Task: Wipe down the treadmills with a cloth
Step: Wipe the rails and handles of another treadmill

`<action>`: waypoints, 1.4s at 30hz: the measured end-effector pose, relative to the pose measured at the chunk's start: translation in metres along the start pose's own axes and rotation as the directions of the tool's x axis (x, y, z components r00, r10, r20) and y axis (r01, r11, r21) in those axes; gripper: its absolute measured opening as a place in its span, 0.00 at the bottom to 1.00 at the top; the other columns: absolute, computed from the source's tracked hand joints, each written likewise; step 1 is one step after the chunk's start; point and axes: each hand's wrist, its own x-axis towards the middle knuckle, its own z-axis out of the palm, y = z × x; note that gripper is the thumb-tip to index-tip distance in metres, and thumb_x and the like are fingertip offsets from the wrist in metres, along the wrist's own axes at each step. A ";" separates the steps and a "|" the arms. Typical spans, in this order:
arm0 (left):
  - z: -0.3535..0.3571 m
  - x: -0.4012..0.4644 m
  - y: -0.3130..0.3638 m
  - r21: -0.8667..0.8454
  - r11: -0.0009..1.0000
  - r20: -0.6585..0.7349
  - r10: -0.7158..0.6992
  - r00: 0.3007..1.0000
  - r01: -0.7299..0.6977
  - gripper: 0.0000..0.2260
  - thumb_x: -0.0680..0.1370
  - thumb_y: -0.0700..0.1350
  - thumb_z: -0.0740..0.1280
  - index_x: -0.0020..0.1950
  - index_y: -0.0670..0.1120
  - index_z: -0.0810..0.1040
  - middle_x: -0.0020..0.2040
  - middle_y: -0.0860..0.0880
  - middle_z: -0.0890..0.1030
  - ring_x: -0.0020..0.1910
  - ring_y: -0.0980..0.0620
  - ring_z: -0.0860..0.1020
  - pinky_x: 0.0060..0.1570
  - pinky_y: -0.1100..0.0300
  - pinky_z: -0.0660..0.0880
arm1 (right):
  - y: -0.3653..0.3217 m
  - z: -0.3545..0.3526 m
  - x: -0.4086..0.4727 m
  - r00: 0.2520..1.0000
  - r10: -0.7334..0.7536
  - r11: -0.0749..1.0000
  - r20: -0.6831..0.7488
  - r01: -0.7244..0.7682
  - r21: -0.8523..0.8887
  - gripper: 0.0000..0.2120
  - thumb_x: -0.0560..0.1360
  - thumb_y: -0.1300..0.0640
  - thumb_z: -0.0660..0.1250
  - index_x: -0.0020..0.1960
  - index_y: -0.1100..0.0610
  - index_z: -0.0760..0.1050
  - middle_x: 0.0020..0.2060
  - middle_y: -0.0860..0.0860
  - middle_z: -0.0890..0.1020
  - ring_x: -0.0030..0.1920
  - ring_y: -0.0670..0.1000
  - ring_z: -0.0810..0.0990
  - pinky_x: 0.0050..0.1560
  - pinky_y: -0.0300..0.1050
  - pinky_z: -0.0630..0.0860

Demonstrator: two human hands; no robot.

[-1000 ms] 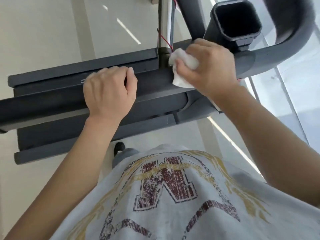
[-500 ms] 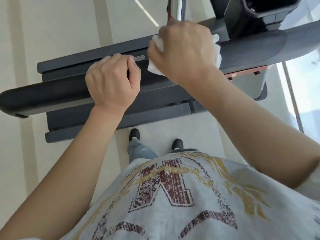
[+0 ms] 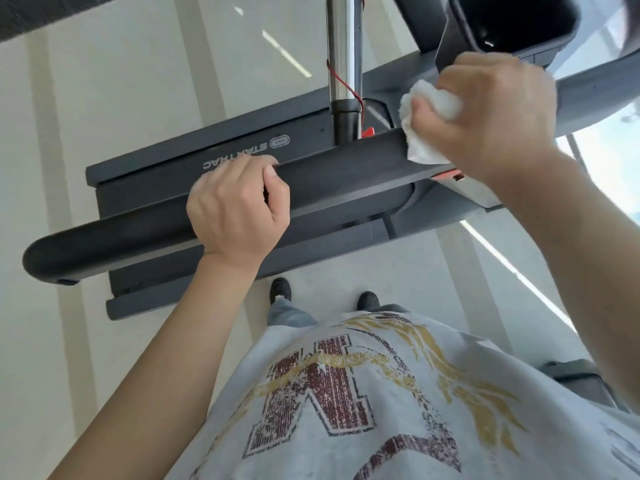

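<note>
Your right hand (image 3: 485, 116), clutching the white cloth (image 3: 420, 147), has slid back rightward along the treadmill handrail (image 3: 346, 168) toward the console, continuing the wipe, while your left hand (image 3: 239, 206) still grips the rail.

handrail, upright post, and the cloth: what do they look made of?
Handrail: dark grey with a matte, faintly textured skin, likely foam or rubber padding; cannot confirm.
Upright post: bright mirror-like sheen, probably chromed or polished steel.
Cloth: white, soft, crumpled folds in the right hand; fabric or a paper wipe, unclear which.
</note>
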 end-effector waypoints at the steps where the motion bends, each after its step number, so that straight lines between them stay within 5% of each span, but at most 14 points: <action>1: 0.001 0.000 0.000 0.008 1.000 0.004 -0.004 1.000 0.003 0.12 0.81 0.42 0.62 0.49 0.47 0.85 0.39 0.49 0.84 0.35 0.44 0.79 0.35 0.54 0.68 | 0.002 0.002 0.002 1.000 0.027 0.999 0.003 -0.027 -0.033 0.23 0.80 0.39 0.60 0.37 0.56 0.74 0.34 0.49 0.70 0.38 0.54 0.70 0.35 0.47 0.60; 10: -0.005 0.001 0.002 0.027 0.999 0.026 -0.023 0.999 0.022 0.10 0.81 0.42 0.62 0.42 0.44 0.80 0.34 0.47 0.79 0.32 0.42 0.77 0.34 0.53 0.66 | -0.124 0.048 0.008 0.967 -0.249 0.965 -0.060 0.253 0.073 0.19 0.77 0.47 0.64 0.31 0.56 0.74 0.28 0.51 0.75 0.28 0.57 0.74 0.32 0.45 0.60; 16: -0.009 0.002 0.004 0.014 0.999 0.058 -0.034 0.998 0.033 0.11 0.81 0.43 0.61 0.45 0.44 0.83 0.36 0.47 0.81 0.33 0.42 0.78 0.33 0.52 0.69 | -0.109 0.044 -0.003 0.961 -0.262 0.948 -0.086 0.273 0.161 0.21 0.80 0.43 0.62 0.34 0.56 0.75 0.30 0.50 0.75 0.31 0.56 0.74 0.31 0.49 0.70; 23: -0.010 0.001 0.005 -0.019 0.997 0.110 -0.077 0.991 0.080 0.14 0.81 0.44 0.59 0.47 0.46 0.85 0.38 0.48 0.84 0.34 0.43 0.79 0.33 0.51 0.71 | 0.016 0.002 -0.009 0.983 -0.023 1.000 -0.182 0.024 0.005 0.20 0.79 0.41 0.65 0.34 0.52 0.71 0.31 0.46 0.70 0.35 0.52 0.72 0.33 0.47 0.71; 28: -0.017 0.003 0.009 -0.066 0.991 0.143 -0.109 0.984 0.119 0.14 0.81 0.44 0.60 0.51 0.48 0.86 0.41 0.50 0.85 0.37 0.45 0.80 0.34 0.56 0.67 | 0.016 0.001 -0.008 0.969 0.170 0.984 -0.179 -0.177 -0.021 0.21 0.79 0.42 0.59 0.36 0.55 0.77 0.33 0.50 0.76 0.38 0.54 0.75 0.39 0.50 0.74; 33: -0.026 0.007 0.010 -0.227 0.958 0.226 -0.123 0.966 0.175 0.14 0.82 0.44 0.60 0.55 0.50 0.85 0.50 0.54 0.86 0.47 0.49 0.81 0.39 0.54 0.75 | -0.056 0.025 -0.030 0.970 0.004 0.993 -0.242 0.024 0.114 0.19 0.80 0.45 0.64 0.37 0.57 0.75 0.32 0.51 0.75 0.33 0.55 0.73 0.35 0.50 0.70; 39: -0.024 0.023 0.030 -0.432 0.902 0.331 0.163 0.929 -0.004 0.11 0.81 0.40 0.64 0.62 0.44 0.81 0.57 0.50 0.81 0.58 0.49 0.77 0.57 0.60 0.71 | -0.073 0.043 -0.054 0.942 -0.097 0.976 -0.323 0.154 0.157 0.17 0.79 0.46 0.68 0.45 0.61 0.77 0.39 0.54 0.78 0.37 0.56 0.74 0.36 0.51 0.71; 42: -0.021 0.034 0.041 -0.445 0.889 0.351 0.283 0.893 -0.107 0.13 0.82 0.42 0.64 0.65 0.43 0.79 0.60 0.49 0.80 0.60 0.48 0.77 0.60 0.60 0.71 | -0.039 0.038 -0.058 0.935 0.011 0.989 -0.354 0.042 0.142 0.17 0.79 0.46 0.69 0.46 0.60 0.77 0.39 0.54 0.77 0.38 0.56 0.76 0.36 0.50 0.70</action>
